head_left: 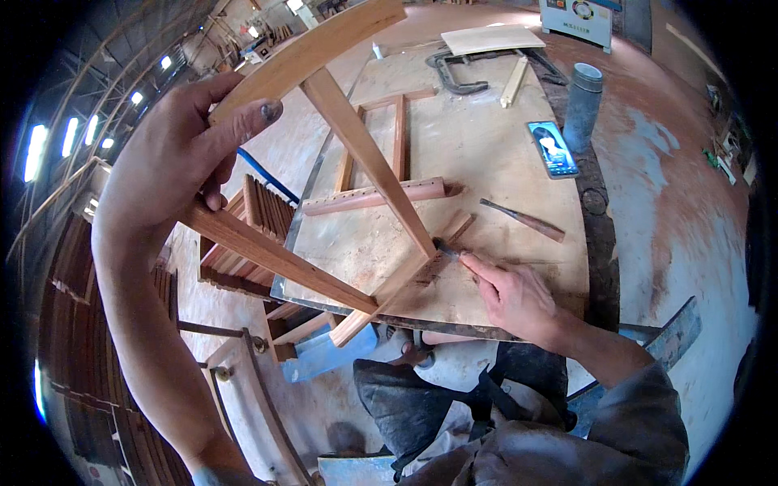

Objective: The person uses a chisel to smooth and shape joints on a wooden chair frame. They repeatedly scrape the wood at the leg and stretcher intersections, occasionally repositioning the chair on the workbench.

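My left hand (190, 134) grips the top rail of a wooden frame (369, 158), thumb on one face and fingers behind. The frame stands tilted, its two long bars running down to a lower rail on the workbench (519, 283). That lower rail overhangs the bench's near edge. My right hand (519, 300) is closed on a small dark-ended tool (446, 247) at the lower joint of the right bar; its kind is hidden by my fingers. A thin tool with a wooden handle (535, 224), like a chisel, lies beyond my right hand.
A phone (553, 150) with a lit screen lies beside an upright grey cylinder (583, 105). Behind the frame are a reddish rail with holes (377, 197) and more joined wood pieces. A C-clamp (454, 77) and board (493, 39) lie at the far end. Stacked slats (259, 219) stand left.
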Tool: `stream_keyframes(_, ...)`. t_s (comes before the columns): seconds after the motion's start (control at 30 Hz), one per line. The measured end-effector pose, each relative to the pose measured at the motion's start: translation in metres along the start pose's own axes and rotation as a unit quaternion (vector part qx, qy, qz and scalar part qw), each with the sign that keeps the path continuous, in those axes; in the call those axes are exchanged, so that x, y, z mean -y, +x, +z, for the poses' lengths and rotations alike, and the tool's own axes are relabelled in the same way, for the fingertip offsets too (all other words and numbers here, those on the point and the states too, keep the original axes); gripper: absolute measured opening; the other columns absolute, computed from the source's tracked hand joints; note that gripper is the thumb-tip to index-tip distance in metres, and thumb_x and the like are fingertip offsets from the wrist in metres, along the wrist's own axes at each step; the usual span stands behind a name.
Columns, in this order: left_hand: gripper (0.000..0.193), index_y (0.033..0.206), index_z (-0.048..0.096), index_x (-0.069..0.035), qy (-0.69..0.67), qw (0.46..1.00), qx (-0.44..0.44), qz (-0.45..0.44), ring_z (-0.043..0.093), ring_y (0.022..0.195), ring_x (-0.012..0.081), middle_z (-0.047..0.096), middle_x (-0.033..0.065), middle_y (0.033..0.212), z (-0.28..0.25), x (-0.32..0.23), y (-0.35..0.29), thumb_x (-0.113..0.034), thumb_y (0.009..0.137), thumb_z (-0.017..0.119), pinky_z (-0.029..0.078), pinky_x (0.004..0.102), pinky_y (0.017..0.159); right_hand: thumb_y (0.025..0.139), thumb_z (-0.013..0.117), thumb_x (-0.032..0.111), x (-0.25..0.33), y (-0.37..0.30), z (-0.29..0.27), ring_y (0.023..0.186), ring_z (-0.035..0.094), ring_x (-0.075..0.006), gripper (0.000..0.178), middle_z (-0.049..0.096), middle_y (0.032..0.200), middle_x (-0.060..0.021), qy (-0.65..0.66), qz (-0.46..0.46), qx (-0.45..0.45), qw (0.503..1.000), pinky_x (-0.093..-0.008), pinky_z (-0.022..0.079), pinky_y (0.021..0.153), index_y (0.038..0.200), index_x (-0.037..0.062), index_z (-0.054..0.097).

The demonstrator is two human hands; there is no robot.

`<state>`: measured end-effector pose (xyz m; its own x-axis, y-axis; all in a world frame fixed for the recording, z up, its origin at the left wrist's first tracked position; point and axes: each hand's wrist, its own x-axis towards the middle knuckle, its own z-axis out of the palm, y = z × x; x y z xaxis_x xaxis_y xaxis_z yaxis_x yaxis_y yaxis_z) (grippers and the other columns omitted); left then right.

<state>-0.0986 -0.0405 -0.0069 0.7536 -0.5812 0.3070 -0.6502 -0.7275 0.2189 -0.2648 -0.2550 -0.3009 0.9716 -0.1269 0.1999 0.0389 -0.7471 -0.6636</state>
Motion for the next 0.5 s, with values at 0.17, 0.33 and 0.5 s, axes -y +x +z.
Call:
stream_keyframes(0.17, 0.057, 0.122, 0.067, 0.003, 0.015, 0.999, -0.038, -0.019, 0.047, 0.04, 0.0045, 0.049, -0.0038, 0.054, 0.001, 0.0, -0.002, -0.047, 0.096, 0.072, 0.039, 0.0219, 0.038, 0.098, 0.057, 0.008, 0.006, 0.032, 0.015, 0.083, 0.071, -0.0439, 0.042, 0.07, 0.09, -0.0287, 0.016, -0.007, 0.009, 1.0, -0.0531, 0.055, 0.076, 0.139, 0.0032, 0.061)
stream_keyframes(0.33, 0.062, 0.12, 0.067, 0.003, 0.01, 0.998, -0.034, -0.049, 0.047, 0.041, 0.0065, 0.05, -0.0036, 0.056, 0.006, -0.001, 0.001, -0.051, 0.093, 0.074, 0.038, 0.0241, 0.04, 0.097, 0.057, 0.007, 0.006, 0.021, -0.003, 0.081, 0.07, -0.0456, 0.045, 0.07, 0.087, -0.0283, -0.021, 0.0, 0.021, 1.0, -0.0545, 0.055, 0.075, 0.141, 0.002, 0.058)
stream_keyframes(0.5, 0.072, 0.126, 0.066, 0.004, 0.072, 0.997, -0.031, -0.008, 0.054, 0.041, 0.0069, 0.055, -0.0005, 0.054, 0.001, 0.006, 0.002, -0.061, 0.095, 0.067, 0.045, 0.022, 0.041, 0.095, 0.059, 0.006, 0.004, 0.03, 0.017, 0.087, 0.07, -0.0433, 0.046, 0.069, 0.089, -0.0285, 0.03, 0.009, -0.006, 0.999, -0.0548, 0.055, 0.078, 0.141, 0.0028, 0.058)
